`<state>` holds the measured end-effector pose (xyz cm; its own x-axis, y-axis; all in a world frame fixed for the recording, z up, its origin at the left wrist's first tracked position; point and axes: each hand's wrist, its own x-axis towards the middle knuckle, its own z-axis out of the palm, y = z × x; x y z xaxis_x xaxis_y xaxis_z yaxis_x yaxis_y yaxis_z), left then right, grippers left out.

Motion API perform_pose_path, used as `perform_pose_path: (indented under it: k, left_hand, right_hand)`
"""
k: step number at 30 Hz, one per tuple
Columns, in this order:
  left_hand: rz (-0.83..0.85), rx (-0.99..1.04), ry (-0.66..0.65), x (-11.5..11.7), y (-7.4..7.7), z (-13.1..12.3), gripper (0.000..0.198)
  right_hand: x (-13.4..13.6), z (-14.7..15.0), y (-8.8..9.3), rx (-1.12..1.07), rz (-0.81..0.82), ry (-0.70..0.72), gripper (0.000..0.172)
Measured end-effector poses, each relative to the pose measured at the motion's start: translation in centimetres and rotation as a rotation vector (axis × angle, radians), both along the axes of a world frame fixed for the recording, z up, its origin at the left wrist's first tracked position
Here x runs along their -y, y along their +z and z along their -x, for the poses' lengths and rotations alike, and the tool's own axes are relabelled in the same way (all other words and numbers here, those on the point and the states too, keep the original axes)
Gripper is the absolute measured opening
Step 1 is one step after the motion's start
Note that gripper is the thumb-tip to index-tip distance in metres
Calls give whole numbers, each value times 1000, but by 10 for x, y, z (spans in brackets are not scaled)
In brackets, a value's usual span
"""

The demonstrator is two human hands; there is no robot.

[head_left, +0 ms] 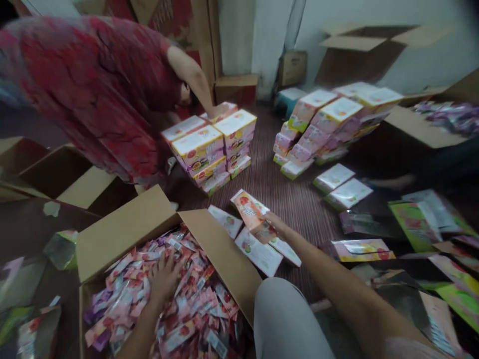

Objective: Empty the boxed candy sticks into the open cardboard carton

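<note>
My left hand lies on a heap of small pink and red sachets, its fingers spread. The sachets fill an open cardboard box in front of me. My right hand grips an orange fruit-printed carton at its near end, to the right of that box; part of the grip is hidden. White-topped cartons with fruit prints lie under and beside it on the floor.
A person in a red patterned garment bends over stacked cartons. Another carton stack stands at the back right. Flattened cartons litter the right side. A second person's arm reaches in from the right.
</note>
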<state>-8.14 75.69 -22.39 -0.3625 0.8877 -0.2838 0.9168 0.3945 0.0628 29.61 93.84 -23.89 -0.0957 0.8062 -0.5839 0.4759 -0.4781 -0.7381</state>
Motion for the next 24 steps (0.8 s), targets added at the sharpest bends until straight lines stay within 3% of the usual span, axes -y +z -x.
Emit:
perform_pose_path:
  k: [3,5,6,9,12,16,18,20,22,24]
  left_hand:
    - [-223,388,189,-8,17,-13,36]
    - [-400,630,349,-6,37,-38,43]
    - [-447,712,390,-4,50,-53,51]
    - [-567,1445,624,11,94,-95,60]
    - [-603,1882,696,35,129,-109,62]
    - [-750,1901,795,81,148,-93,57]
    - [-785,1809,792,104,148,-84,58]
    - [-823,1687,750,122,145,-76,61]
    - [-842,1558,717,134,142,-71,64]
    - [-812,1459,712,144,137,-66,68]
  right_hand:
    - [17,-20,53,-166,57,-14,68]
    - [38,-17,86,-365,66,2,73]
    - [51,-11,101,-468,59,31,77]
    - [90,23,135,-646,2,221,88]
    - [129,66,150,-691,-11,446,100]
    - [171,118,155,-695,-25,617,97]
    - [188,134,158,-614,-307,605,87]
    - [203,143,163,-417,-741,664,74]
    - [218,148,168,-197,-1101,908,57]
    - [232,151,171,-50,-1289,1256,36]
